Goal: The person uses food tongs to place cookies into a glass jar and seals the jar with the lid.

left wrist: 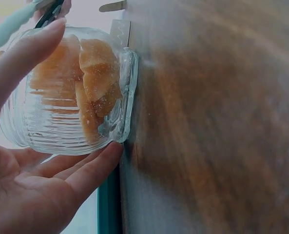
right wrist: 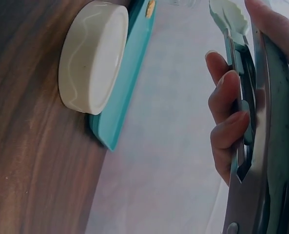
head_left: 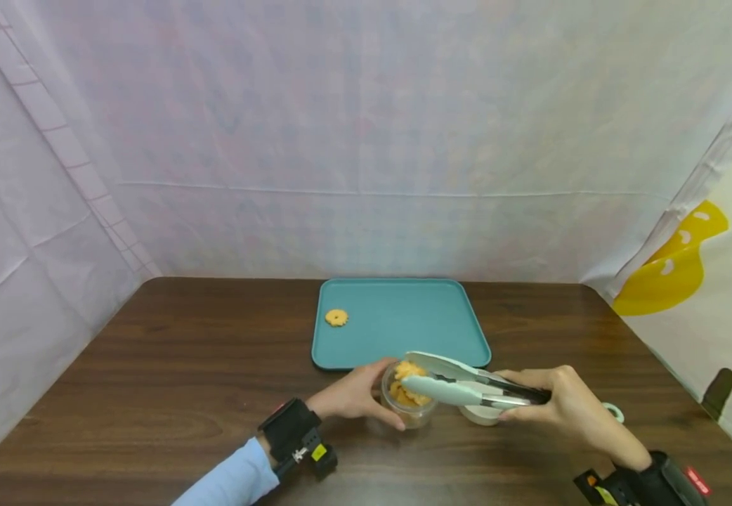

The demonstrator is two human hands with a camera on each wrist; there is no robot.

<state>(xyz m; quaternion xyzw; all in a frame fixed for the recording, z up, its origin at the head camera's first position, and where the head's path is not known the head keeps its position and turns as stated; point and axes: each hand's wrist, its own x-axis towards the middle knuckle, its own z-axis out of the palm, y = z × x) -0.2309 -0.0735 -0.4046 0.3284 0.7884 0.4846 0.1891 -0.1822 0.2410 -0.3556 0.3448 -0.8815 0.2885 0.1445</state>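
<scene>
My left hand [head_left: 355,393] holds a clear glass jar [left wrist: 61,139] from its left side, thumb across the near side and fingers round the far side. Scalloped yellow cookies [head_left: 409,395] fill part of the jar, which stands on the table. With my right hand [head_left: 565,411] I grip a pair of tongs [right wrist: 261,122] with pale green tips and metal arms. The tong tips are spread apart over the jar's mouth, overlapping the cookies in the head view. A round white lid [right wrist: 88,58] lies on the table beside the jar, partly hidden under the tongs in the head view.
Behind the jar lies a teal tray [head_left: 404,320], with one round cookie [head_left: 336,318] near its left side. The dark wooden table [head_left: 183,379] backs onto a pale cloth [head_left: 366,140], and a yellow shape [head_left: 672,267] marks the right wall.
</scene>
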